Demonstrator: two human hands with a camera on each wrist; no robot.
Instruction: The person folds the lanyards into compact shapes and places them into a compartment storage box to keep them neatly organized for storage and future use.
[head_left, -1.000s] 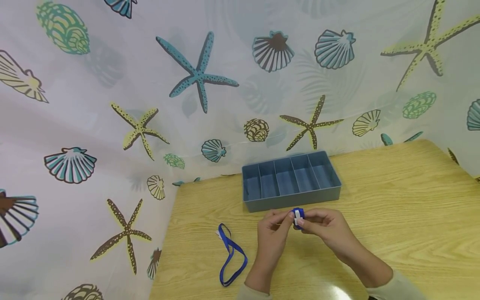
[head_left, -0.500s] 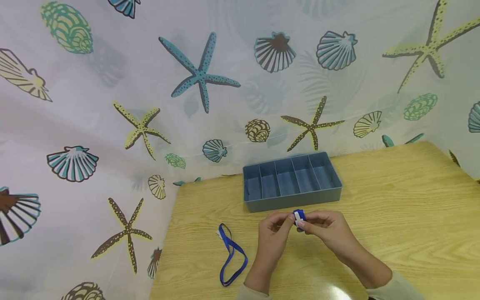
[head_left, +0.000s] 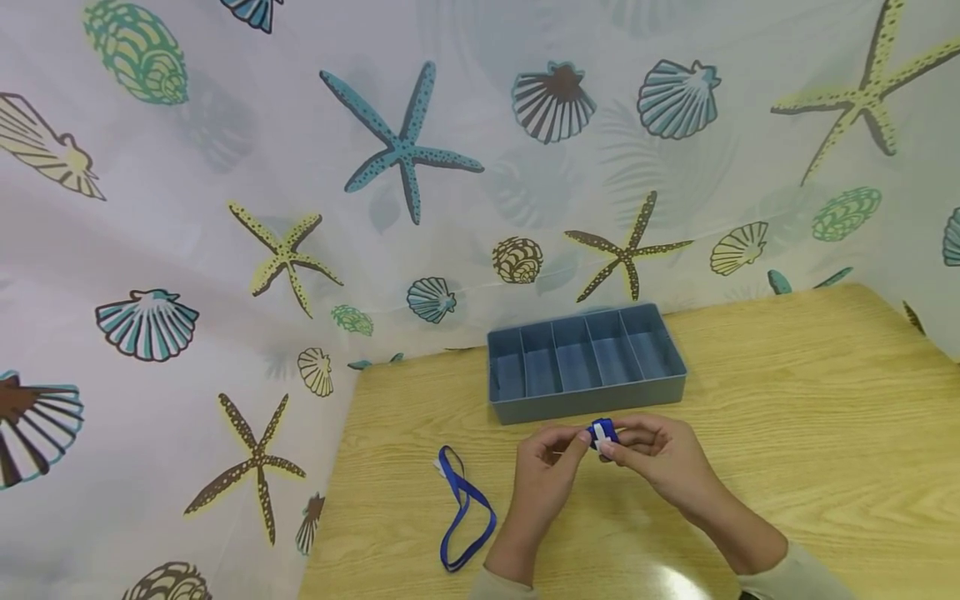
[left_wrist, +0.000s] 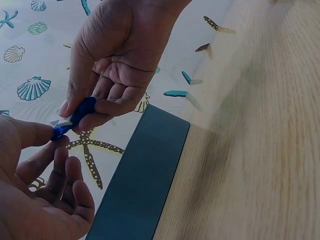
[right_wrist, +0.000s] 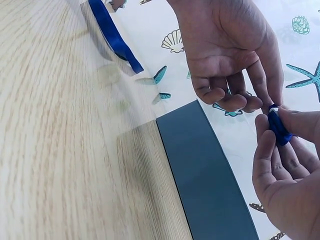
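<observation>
Between my two hands is a small folded bundle of blue lanyard strap [head_left: 603, 432] with a white piece on its face, held above the table just in front of the box. My left hand [head_left: 546, 473] pinches one edge of it between thumb and index finger; the left wrist view shows its other fingers loosely curled. From the opposite side my right hand [head_left: 671, 467] grips the bundle, thumb over the white piece and fingers behind. On the table to the left lies another blue lanyard [head_left: 480, 542], in a crossed loop with a white end piece.
Behind the hands a grey-blue box [head_left: 585, 404], divided into several compartments, stands on the wooden table [head_left: 810, 417]. A white curtain [head_left: 465, 208] printed with shells and starfish hangs along the back and left of the table.
The bundle and my right hand have shifted slightly to the right, and the bundle has tilted a little. My left hand keeps its pinch. The box and the loose lanyard stay put.
</observation>
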